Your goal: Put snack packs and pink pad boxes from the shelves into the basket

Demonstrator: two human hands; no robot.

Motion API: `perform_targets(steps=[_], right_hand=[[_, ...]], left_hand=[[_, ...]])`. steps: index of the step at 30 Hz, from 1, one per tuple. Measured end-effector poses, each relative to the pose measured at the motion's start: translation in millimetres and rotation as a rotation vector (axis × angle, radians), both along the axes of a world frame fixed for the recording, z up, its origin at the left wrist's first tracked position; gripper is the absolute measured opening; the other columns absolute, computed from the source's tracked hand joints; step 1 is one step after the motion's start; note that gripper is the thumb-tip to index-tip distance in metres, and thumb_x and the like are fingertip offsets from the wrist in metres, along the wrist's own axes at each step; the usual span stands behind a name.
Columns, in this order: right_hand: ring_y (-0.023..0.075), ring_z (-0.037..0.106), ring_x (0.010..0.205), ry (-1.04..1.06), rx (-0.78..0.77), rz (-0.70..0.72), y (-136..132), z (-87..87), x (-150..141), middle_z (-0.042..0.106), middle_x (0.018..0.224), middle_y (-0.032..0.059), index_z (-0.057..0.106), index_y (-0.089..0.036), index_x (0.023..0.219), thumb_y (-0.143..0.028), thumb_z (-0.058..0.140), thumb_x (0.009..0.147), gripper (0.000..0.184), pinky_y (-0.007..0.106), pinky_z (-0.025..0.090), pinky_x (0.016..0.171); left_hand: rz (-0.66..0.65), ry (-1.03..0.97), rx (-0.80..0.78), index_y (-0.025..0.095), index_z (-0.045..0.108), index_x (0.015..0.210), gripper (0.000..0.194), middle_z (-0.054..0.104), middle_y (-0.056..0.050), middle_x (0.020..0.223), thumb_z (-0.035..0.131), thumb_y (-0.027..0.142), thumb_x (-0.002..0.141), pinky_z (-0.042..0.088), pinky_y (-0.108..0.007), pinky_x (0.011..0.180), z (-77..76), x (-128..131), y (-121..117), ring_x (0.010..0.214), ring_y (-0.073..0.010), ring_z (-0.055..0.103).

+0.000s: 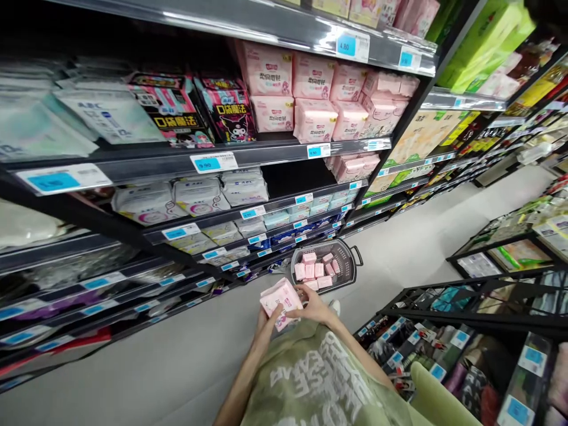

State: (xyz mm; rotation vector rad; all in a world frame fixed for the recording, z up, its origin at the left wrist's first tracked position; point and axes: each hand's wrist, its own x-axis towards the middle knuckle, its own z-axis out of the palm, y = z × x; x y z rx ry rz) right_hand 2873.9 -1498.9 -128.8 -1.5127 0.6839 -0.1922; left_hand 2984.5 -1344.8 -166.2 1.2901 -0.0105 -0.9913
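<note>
1. Between the left hand [266,322] and right hand [313,306] sits a pink packet [284,296], pinched by both.
2. It looks light and soft; its side edges suit a gentle grip.
3. Beyond, a basket [347,258] holds similar packs [318,270].

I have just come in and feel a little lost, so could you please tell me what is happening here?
A person holds a pink pack in front of the body, with the left hand and the right hand both on it. Just beyond, a dark basket stands on the floor with several pink packages inside. More pink packs are stacked on the shelves alongside.
</note>
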Motion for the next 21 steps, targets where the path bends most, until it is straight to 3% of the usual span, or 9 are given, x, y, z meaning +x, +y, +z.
perform_targets(steps=[4, 6, 9, 11, 13, 14, 16, 19, 21], right_hand=[[0.0267, 0.067, 0.109, -0.019, -0.230, -0.026, -11.8, 8.9, -3.9, 0.073, 0.122, 0.0061, 0.066, -0.024, 0.130, -0.034, 0.097, 0.054, 0.083, 0.042, 0.052, 0.101], [0.0296, 0.066, 0.114, 0.000, -0.330, -0.014, -18.6, 15.1, -6.0, 0.072, 0.126, 0.0074, 0.067, -0.024, 0.127, -0.026, 0.094, 0.053, 0.079, 0.044, 0.050, 0.105], [0.0314, 0.065, 0.112, 0.048, -0.450, 0.071, -23.6, 21.6, -7.4, 0.072, 0.121, 0.0078, 0.069, -0.024, 0.122, -0.020, 0.092, 0.052, 0.074, 0.044, 0.051, 0.100], [0.0319, 0.064, 0.111, 0.069, -0.510, 0.153, -25.4, 28.5, -6.3, 0.072, 0.117, 0.0080, 0.069, -0.024, 0.121, -0.018, 0.094, 0.052, 0.074, 0.043, 0.053, 0.097], [0.0327, 0.063, 0.112, 0.088, -0.594, 0.249, -29.3, 46.7, -3.6, 0.071, 0.115, 0.0083, 0.068, -0.023, 0.123, -0.018, 0.096, 0.054, 0.074, 0.044, 0.053, 0.097], [0.0331, 0.063, 0.112, 0.089, -0.655, 0.292, -32.3, 63.1, -1.8, 0.071, 0.116, 0.0088, 0.067, -0.024, 0.123, -0.019, 0.096, 0.057, 0.072, 0.044, 0.054, 0.096], [0.0330, 0.063, 0.111, 0.058, -0.819, 0.351, -39.2, 113.1, 1.2, 0.070, 0.118, 0.0101, 0.066, -0.025, 0.124, -0.023, 0.093, 0.070, 0.061, 0.046, 0.054, 0.095], [0.0273, 0.064, 0.099, -0.097, -1.152, 0.228, -46.9, 220.7, -1.6, 0.070, 0.112, 0.0097, 0.066, -0.027, 0.123, -0.024, 0.074, 0.095, 0.029, 0.040, 0.055, 0.083], [0.0203, 0.062, 0.082, -0.204, -1.409, 0.117, -49.4, 294.4, -11.2, 0.069, 0.095, 0.0044, 0.067, -0.026, 0.115, -0.015, 0.066, 0.098, 0.021, 0.033, 0.051, 0.071]], left_hand=[[0.042, -0.261, 0.022, 0.031, 0.042, 0.156, 0.110, 0.060, -0.016, 0.152, 0.096, 0.052, 0.062, 0.054, -0.049, 0.109, 8.1, 11.2, -4.9, 0.137, -0.0375, 0.061], [-0.032, -0.442, 0.029, 0.032, 0.045, 0.155, 0.106, 0.052, -0.016, 0.160, 0.097, 0.046, 0.063, 0.048, -0.051, 0.117, 14.7, 19.0, -7.9, 0.147, -0.0378, 0.052], [-0.242, -0.599, 0.010, 0.028, 0.062, 0.143, 0.089, 0.058, -0.015, 0.154, 0.097, 0.035, 0.062, 0.043, -0.053, 0.121, 25.3, 29.2, -15.9, 0.145, -0.0390, 0.053], [-0.365, -0.627, -0.024, 0.025, 0.071, 0.134, 0.081, 0.063, -0.015, 0.147, 0.096, 0.027, 0.057, 0.047, -0.051, 0.118, 32.2, 33.0, -24.4, 0.138, -0.0392, 0.059], [-0.453, -0.648, -0.060, 0.024, 0.074, 0.129, 0.075, 0.067, -0.014, 0.136, 0.093, 0.021, 0.056, 0.054, -0.047, 0.108, 39.5, 34.6, -34.4, 0.126, -0.0367, 0.066], [-0.483, -0.671, -0.069, 0.024, 0.075, 0.127, 0.071, 0.069, -0.013, 0.130, 0.091, 0.020, 0.058, 0.057, -0.045, 0.103, 43.6, 35.1, -39.6, 0.119, -0.0347, 0.069], [-0.499, -0.739, -0.053, 0.024, 0.075, 0.122, 0.063, 0.071, -0.010, 0.117, 0.089, 0.023, 0.061, 0.059, -0.043, 0.094, 52.8, 37.2, -49.8, 0.106, -0.0315, 0.071], [-0.455, -0.861, 0.023, 0.024, 0.074, 0.119, 0.058, 0.071, -0.010, 0.114, 0.092, 0.036, 0.065, 0.059, -0.045, 0.093, 67.9, 47.4, -64.7, 0.105, -0.0319, 0.070], [-0.399, -0.928, 0.081, 0.025, 0.072, 0.121, 0.060, 0.071, -0.011, 0.116, 0.092, 0.043, 0.067, 0.057, -0.047, 0.097, 77.0, 60.0, -74.8, 0.109, -0.0331, 0.069]])
